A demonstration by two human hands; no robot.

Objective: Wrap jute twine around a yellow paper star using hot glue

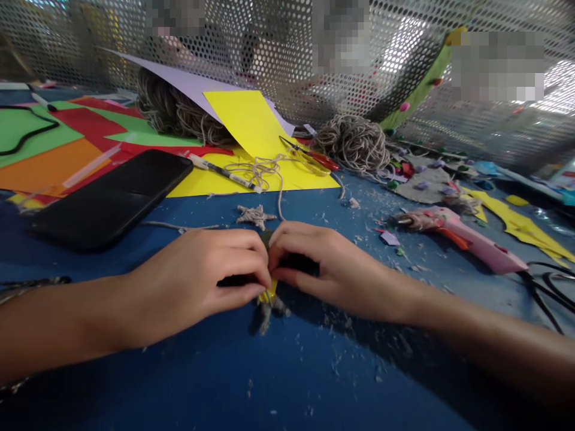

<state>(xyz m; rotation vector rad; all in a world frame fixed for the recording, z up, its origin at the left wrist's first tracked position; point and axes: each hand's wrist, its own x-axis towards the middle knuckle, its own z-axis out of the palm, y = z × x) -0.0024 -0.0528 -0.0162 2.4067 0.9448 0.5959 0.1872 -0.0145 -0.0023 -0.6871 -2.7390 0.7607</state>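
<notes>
My left hand and my right hand meet at the middle of the blue table, fingers curled and pinched together. Between them they grip a small yellow piece wrapped in twine, which pokes out below the fingertips. Most of it is hidden by the fingers. A strand of grey twine runs from the hands toward the yellow paper. A small twine-wrapped star lies just beyond my hands.
A black phone lies at left, a pen and scissors on yellow paper. Balls of twine sit behind. A pink glue gun lies at right. Coloured sheets cover the far left. A perforated metal screen stands behind.
</notes>
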